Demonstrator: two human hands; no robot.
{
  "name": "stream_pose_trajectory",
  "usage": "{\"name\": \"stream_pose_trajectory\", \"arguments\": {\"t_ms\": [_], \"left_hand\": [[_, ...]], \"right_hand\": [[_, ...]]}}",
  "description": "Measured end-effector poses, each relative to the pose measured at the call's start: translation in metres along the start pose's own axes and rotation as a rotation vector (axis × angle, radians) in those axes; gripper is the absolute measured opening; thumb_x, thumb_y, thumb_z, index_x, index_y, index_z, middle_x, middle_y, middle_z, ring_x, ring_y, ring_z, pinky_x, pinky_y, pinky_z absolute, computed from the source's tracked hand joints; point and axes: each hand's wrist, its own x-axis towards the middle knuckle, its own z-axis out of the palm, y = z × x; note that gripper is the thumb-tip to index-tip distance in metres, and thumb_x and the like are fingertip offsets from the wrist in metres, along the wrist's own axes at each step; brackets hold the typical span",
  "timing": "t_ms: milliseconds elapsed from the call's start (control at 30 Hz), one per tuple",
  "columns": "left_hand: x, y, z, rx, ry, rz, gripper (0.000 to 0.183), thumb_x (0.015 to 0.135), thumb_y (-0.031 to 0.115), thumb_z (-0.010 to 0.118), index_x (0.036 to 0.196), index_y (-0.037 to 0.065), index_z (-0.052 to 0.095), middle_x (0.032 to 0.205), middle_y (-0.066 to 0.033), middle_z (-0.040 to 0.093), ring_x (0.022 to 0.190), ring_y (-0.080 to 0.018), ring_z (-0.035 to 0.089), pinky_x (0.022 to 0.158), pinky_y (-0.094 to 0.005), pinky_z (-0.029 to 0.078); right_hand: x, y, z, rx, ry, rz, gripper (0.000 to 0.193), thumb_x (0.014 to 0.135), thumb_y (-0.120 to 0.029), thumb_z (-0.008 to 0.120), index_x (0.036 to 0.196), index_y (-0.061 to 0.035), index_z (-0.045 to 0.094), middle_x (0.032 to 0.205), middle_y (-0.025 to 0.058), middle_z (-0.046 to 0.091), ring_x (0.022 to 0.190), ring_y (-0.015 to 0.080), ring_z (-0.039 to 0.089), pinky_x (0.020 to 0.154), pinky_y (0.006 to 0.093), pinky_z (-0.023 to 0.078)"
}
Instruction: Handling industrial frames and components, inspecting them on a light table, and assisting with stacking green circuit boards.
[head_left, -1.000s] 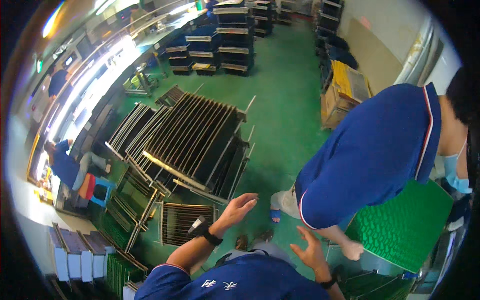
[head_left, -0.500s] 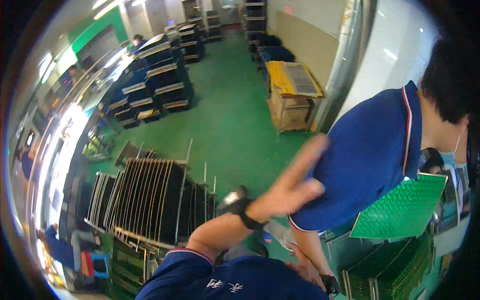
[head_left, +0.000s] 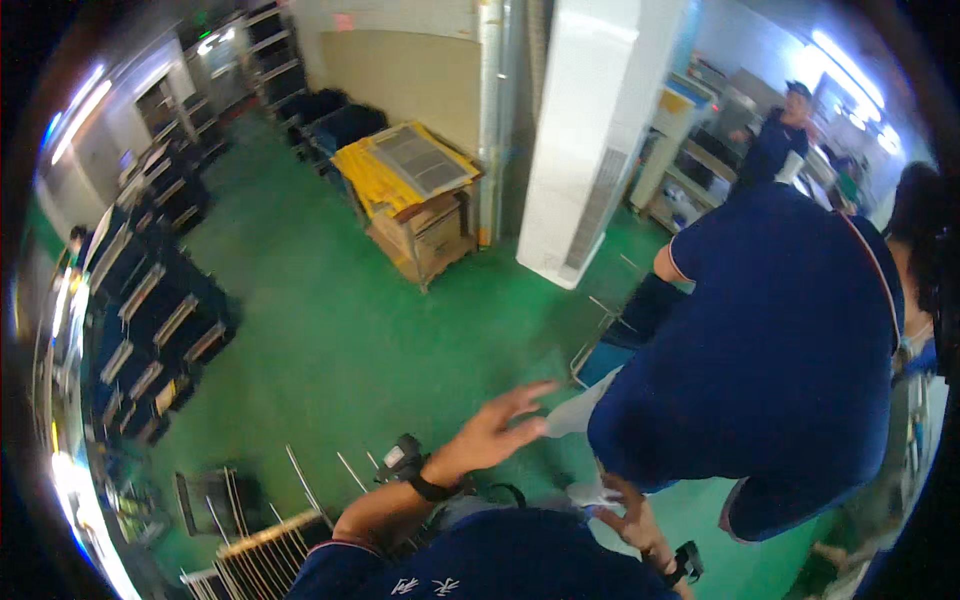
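My left hand [head_left: 500, 430] is held out in front of my body with its fingers spread and nothing in it. A black band circles that wrist. Lower and to the right, my right hand [head_left: 632, 520] hangs near my waist, fingers apart, holding nothing that I can see. A black strap device [head_left: 686, 563] is on the right wrist. Close by on the right, a co-worker in a dark blue polo shirt [head_left: 760, 340] leans away from me. My left hand's fingertips point toward this person's light trouser leg [head_left: 578, 412]; a gap appears between them.
A rack of upright panels [head_left: 265, 560] with thin metal rods stands at lower left. Stacked dark bins [head_left: 150, 310] line the left. Farther off are a cart of cardboard boxes [head_left: 430, 240] under yellow sheeting and a tall white cabinet [head_left: 575, 150]. Another person [head_left: 775, 140] stands at the back right.
My view has swung right, so the racks and cart sit farther left. The co-worker now shows mostly their back, and the green panel beside them is out of view. My left hand is lower.
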Motion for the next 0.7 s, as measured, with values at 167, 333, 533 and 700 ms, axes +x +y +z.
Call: {"name": "stream_pose_trajectory", "arguments": {"t_ms": [167, 333, 533, 700], "left_hand": [[-0.015, -0.057, -0.077, -0.028, 0.089, -0.219, 0.046, 0.091, 0.014, 0.059, 0.132, 0.001, 0.044, 0.129, -0.0136, 0.052, 0.118, -0.0200, 0.051, 0.100, -0.0350, 0.041], [-0.018, -0.075, -0.144, -0.076, 0.237, -0.333, 0.041, 0.090, 0.010, 0.059, 0.128, -0.001, 0.049, 0.121, -0.0132, 0.059, 0.114, -0.0205, 0.054, 0.097, -0.0331, 0.043], [-0.008, -0.101, -0.234, 0.049, 0.437, -0.501, 0.040, 0.088, 0.011, 0.059, 0.126, -0.001, 0.051, 0.117, -0.0132, 0.060, 0.109, -0.0213, 0.057, 0.091, -0.0336, 0.046], [0.020, -0.117, -0.284, 0.096, 0.434, -0.584, 0.040, 0.089, 0.015, 0.058, 0.124, -0.002, 0.051, 0.107, -0.0116, 0.062, 0.099, -0.0203, 0.059, 0.084, -0.0332, 0.049]], "right_hand": [[0.051, -0.023, 0.023, -0.132, 0.029, 0.026, 0.060, 0.082, -0.033, 0.069, 0.128, -0.0013, 0.048, 0.127, 0.0181, 0.051, 0.115, 0.0298, 0.053, 0.093, 0.0402, 0.045], [0.130, -0.063, 0.048, -0.116, -0.064, -0.022, 0.060, 0.083, -0.038, 0.067, 0.129, -0.0035, 0.049, 0.127, 0.0177, 0.052, 0.115, 0.0312, 0.052, 0.096, 0.0399, 0.043], [0.249, -0.078, 0.067, -0.196, -0.102, -0.281, 0.055, 0.083, -0.035, 0.067, 0.125, -0.0037, 0.051, 0.120, 0.0205, 0.055, 0.113, 0.0367, 0.052, 0.096, 0.0417, 0.042], [0.309, -0.089, 0.064, -0.274, -0.022, -0.359, 0.053, 0.083, -0.034, 0.065, 0.124, -0.0019, 0.051, 0.114, 0.0215, 0.056, 0.109, 0.0384, 0.051, 0.093, 0.0441, 0.042]]}}
